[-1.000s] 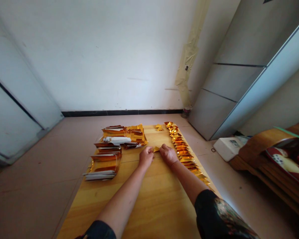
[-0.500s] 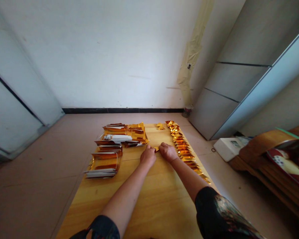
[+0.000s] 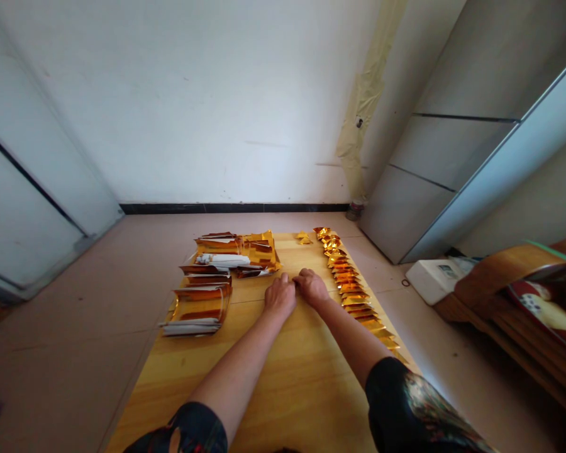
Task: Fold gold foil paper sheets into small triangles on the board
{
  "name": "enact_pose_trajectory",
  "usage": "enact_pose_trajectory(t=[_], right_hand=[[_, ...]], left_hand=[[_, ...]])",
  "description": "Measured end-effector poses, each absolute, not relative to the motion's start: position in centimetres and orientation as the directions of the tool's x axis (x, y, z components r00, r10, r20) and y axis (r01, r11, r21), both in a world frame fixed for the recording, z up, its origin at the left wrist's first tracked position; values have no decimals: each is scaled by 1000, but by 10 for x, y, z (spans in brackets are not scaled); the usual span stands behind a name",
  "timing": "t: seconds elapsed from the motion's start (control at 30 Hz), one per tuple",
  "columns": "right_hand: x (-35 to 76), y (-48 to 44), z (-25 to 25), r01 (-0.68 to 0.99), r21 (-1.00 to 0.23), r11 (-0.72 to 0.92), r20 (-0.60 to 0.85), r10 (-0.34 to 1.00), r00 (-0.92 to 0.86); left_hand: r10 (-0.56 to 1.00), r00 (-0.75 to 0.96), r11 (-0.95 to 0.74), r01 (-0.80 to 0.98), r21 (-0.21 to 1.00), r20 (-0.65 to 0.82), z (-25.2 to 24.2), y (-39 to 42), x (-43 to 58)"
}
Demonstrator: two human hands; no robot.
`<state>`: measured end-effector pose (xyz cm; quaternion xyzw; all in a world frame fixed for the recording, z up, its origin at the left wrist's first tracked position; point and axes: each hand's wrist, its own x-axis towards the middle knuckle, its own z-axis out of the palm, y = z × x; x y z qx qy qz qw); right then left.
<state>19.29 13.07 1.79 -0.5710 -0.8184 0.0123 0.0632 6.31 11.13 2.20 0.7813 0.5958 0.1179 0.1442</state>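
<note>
Gold foil triangles (image 3: 348,284) beside right hand (image 3: 312,287); left hand (image 3: 280,297) touching it; fingers (image 3: 299,275) clenched, held item hidden.

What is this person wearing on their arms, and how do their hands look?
Both forearms are bare, and the left hand and right hand wear no gloves. The left sleeve is short and dark; the right sleeve is short and black with a multicoloured print.

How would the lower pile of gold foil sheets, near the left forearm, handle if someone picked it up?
The lower pile of gold foil sheets looks thin and light, so it would probably flop rather than stay stiff. Its glossy faces suggest sheets may slide apart. Its curled edges hint that it creases easily.
</note>
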Motion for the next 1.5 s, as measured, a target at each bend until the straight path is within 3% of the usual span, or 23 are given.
enact_pose_trajectory(t=[0.27,0.57,0.7,0.83,0.93,1.17,1.5], right_hand=[[199,126,13,939,31,343,75,936,-344],[209,111,15,945,94,312,52,947,-318],[214,106,17,967,43,252,70,965,-254],[210,101,18,929,-17,369,188,914,-360],[207,99,17,895,-35,444,143,889,-436],[213,98,8,891,-79,447,152,889,-432],[199,120,19,962,-183,201,84,979,-188]], left_hand=[[927,355,-376,885,274,125,19,111,58],[934,327,-355,880,314,142,19,109,56],[930,337,-367,867,339,145,19,110,53],[923,352,-384,854,351,154,19,111,51],[919,357,-394,854,340,168,20,111,51],[947,288,-321,852,413,141,17,111,48],[993,56,-98,882,461,105,10,119,53]])
